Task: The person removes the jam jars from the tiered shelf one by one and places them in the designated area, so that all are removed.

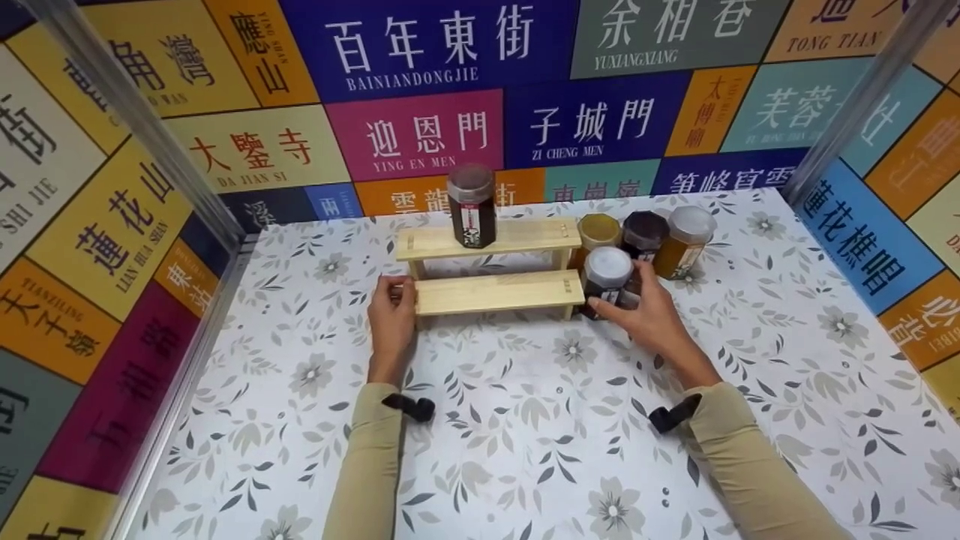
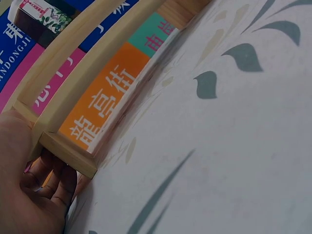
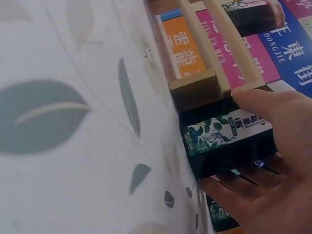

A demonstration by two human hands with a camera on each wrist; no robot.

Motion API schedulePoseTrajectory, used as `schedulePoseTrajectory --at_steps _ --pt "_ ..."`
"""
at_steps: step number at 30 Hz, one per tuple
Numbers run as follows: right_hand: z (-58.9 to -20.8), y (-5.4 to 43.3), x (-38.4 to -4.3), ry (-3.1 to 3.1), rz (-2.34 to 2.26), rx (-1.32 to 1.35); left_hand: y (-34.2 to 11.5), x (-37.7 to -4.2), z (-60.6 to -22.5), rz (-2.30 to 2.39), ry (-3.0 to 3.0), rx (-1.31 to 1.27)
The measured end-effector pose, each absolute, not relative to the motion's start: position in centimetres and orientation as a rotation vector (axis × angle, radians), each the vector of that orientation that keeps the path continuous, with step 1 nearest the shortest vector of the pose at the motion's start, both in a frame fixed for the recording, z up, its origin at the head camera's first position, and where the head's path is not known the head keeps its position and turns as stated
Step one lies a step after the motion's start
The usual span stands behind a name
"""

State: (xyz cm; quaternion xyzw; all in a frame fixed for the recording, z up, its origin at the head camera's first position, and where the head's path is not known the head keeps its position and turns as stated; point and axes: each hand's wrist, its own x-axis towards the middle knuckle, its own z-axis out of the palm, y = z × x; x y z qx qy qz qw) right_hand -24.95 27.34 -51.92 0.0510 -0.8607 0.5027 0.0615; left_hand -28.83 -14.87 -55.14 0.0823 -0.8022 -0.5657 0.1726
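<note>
A two-step wooden rack (image 1: 499,292) stands on the table. My left hand (image 1: 391,319) grips the left end of its lower step, thumb at the end and fingers curled behind and below in the left wrist view. My right hand (image 1: 654,311) holds a dark jar with a whitish lid (image 1: 607,264) between thumb and fingers, upright against the rack's right end. The right wrist view shows the leafy label (image 3: 214,134) on this jar. On the upper step sits another dark jar (image 1: 472,210) with a brownish lid and a red-and-white label.
Right of the rack, behind the held jar, cluster a jar with a yellowish lid (image 1: 598,227), a dark-lidded jar (image 1: 646,229) and an amber jar with a pale lid (image 1: 686,240). A floral cloth (image 1: 525,450) covers the table. Sign-printed panels (image 1: 420,127) enclose the back and sides.
</note>
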Motion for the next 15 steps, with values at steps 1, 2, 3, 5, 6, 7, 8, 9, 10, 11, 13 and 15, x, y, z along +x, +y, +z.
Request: schedulePoseTrajectory --at_steps 1,2,3,5,6,7,8,9,10,11,13,15 --pt "-51.8 27.4 -24.9 -2.610 1.511 0.148 -14.9 -28.8 -55.2 -1.602 -2.279 0.235" --pt "-51.5 27.4 -24.8 -2.613 1.497 0.139 -14.9 -28.8 -55.2 -1.601 -2.281 0.238" --pt "-51.3 27.4 -24.8 -2.609 1.486 0.131 -14.9 -28.8 -55.3 -1.601 -2.282 0.241" --pt "-50.5 27.4 -24.8 -2.586 1.446 0.109 -14.9 -28.8 -55.3 -1.608 -2.277 0.242" --pt "-50.1 27.3 -24.8 -2.567 1.424 0.100 -14.9 -28.8 -55.3 -1.614 -2.272 0.240" --pt "-49.6 27.2 -24.8 -2.539 1.408 0.096 -14.9 -28.8 -55.3 -1.614 -2.269 0.239" --pt "-49.1 27.0 -24.8 -2.505 1.396 0.096 -14.9 -28.8 -55.2 -1.616 -2.264 0.237" --pt "-48.7 26.8 -24.8 -2.467 1.378 0.106 -14.9 -28.9 -55.2 -1.614 -2.261 0.230" --pt "-48.2 26.5 -24.8 -2.428 1.359 0.120 -14.9 -28.9 -55.2 -1.610 -2.259 0.224" --pt "-47.8 26.1 -24.9 -2.387 1.340 0.143 -14.9 -28.9 -55.2 -1.602 -2.260 0.220" --pt "-47.2 25.1 -24.8 -2.312 1.299 0.206 -14.9 -29.0 -55.2 -1.578 -2.266 0.216" --pt "-46.7 23.8 -24.7 -2.248 1.279 0.274 -14.9 -29.0 -55.2 -1.568 -2.270 0.214"
